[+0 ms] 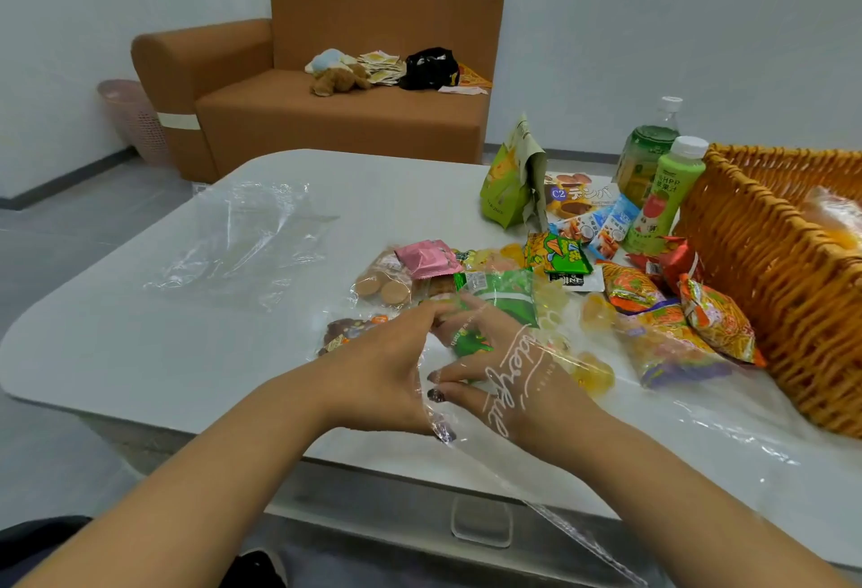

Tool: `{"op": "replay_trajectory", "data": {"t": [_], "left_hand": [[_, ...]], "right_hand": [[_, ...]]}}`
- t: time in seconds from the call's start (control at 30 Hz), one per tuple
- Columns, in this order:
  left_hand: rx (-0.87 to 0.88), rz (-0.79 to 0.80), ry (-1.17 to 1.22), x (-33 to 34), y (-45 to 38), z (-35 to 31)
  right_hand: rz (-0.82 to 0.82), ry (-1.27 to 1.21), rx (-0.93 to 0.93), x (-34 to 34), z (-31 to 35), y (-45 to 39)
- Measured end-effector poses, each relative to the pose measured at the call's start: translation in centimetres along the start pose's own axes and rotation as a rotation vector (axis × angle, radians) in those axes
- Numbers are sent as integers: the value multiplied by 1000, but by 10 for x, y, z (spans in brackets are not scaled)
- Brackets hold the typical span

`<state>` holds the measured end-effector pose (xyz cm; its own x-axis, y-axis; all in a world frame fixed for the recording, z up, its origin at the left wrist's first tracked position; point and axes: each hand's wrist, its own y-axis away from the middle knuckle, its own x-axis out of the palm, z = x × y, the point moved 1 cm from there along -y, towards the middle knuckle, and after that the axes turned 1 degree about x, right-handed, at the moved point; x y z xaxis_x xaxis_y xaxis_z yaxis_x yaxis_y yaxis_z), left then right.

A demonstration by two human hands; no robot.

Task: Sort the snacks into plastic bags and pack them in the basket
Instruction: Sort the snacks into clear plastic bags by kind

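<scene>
White counter (pixel 140 354) w/ snacks (pixel 653 307) beside basket (pixel 769 270). Left hand (pixel 373 368) pinches plastic bag (pixel 471 443) mouth open; right hand (pixel 503 354), fingers spread inside bag, reaches green packet (pixel 499 298), prob. for loading.

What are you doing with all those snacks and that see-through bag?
A person is packing snacks. Both hands work at a clear plastic bag on the white table: the right hand reaches inside it around a green packet, and the left hand holds the bag's opening. More snacks lie loose beside the wicker basket, and a spare empty bag waits further left.
</scene>
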<state>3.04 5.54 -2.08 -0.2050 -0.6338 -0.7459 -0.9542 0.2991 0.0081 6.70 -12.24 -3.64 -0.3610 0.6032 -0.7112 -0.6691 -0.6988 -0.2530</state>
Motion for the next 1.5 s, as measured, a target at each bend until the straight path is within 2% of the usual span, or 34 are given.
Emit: {"op": "replay_trajectory", "data": {"t": [0.07,0.27,0.37,0.5,0.6,0.7,0.83,1.0,1.13,1.3,1.37,1.5], "left_hand": [[-5,48,-3,-2,4,-4],[-22,122,10,1,7,-7],[-66,119,9,3,7,-7],[-104,93,-90,3,9,-7],[-125,87,-135,3,8,-4],[-148,98,-139,4,7,-3],[-168,123,-112,7,4,-3],[-186,107,-63,9,0,-3],[-209,88,34,7,-2,-4],[-275,26,118,-6,-1,8],[-309,-20,130,-14,1,12],[-427,-138,157,-26,6,16]], "right_hand": [[-1,-2,-26,-3,2,1],[26,358,-162,-4,6,1],[-7,390,-189,-4,7,3],[8,509,-126,-5,12,4],[113,526,48,-9,17,5],[37,615,12,-12,20,4],[165,542,153,-19,18,2],[117,505,151,-26,18,3],[148,391,149,-36,20,4],[179,232,314,-62,14,14],[82,124,325,-78,6,17],[-277,-51,435,-113,-31,25]]}}
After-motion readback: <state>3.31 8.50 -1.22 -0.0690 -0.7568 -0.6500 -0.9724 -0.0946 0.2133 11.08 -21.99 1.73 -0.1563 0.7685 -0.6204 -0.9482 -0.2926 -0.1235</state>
